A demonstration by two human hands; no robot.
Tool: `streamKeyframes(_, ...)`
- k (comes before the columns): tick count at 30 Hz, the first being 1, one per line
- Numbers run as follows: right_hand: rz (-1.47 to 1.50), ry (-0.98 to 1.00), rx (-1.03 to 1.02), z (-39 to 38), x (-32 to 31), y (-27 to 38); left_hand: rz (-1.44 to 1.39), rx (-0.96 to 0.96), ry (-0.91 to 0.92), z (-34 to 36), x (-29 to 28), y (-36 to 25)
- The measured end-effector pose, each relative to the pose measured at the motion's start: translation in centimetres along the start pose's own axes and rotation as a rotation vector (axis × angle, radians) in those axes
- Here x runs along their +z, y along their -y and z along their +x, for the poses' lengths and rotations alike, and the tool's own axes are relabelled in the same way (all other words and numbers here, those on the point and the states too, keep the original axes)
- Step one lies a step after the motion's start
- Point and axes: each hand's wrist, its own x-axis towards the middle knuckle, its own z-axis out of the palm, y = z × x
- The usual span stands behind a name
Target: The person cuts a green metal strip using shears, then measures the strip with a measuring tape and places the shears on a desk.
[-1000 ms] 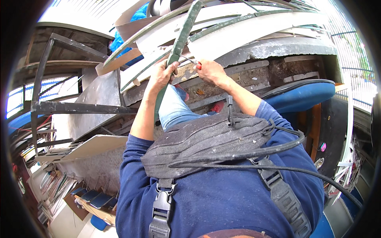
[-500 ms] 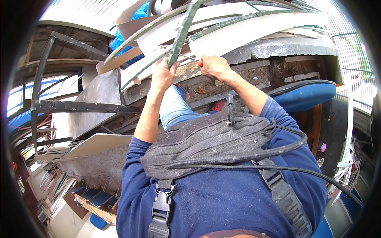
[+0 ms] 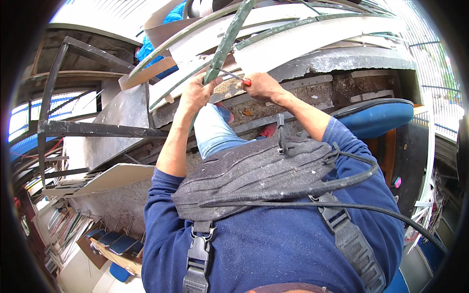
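A long, narrow strip with worn dark green paint (image 3: 228, 41) slants down from the upper edge of the head view. My left hand (image 3: 196, 94) is closed around its lower part, and a short green end shows below the wrist. My right hand (image 3: 266, 88) grips a screwdriver (image 3: 247, 82) by its red handle. The thin metal shaft points left, with its tip at the strip just above my left fingers. Whether the tip is wedged into the strip or only touches its edge, I cannot tell.
White panels and more green-edged strips lie on a worn grey ledge (image 3: 342, 61) ahead. A dark metal frame (image 3: 97, 129) stands at left. A blue padded seat (image 3: 373, 119) is at right. A grey bag (image 3: 254, 176) hangs across my chest, with a black cable.
My left hand has shifted slightly down and left, with the strip's lower end. My right hand and the screwdriver have dropped a little, and more of the shaft shows.
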Motion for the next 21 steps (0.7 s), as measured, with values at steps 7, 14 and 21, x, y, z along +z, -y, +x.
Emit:
streamKeyframes(7, 0.018, 0.049, 0.153, 0.0, 2.6, -0.3, 0.462, 0.304, -0.334, 0.3, 2.9, 3.0)
streamKeyframes(14, 0.242, 0.178, 0.063, -1.6, 5.6, -5.4, 0.599, 0.381, -0.578, 1.3, 2.8, 7.9)
streamKeyframes(21, 0.121, 0.061, 0.149, -3.3, 0.5, 0.2, 0.242, 0.16, -0.27, 0.5, 3.2, 3.7)
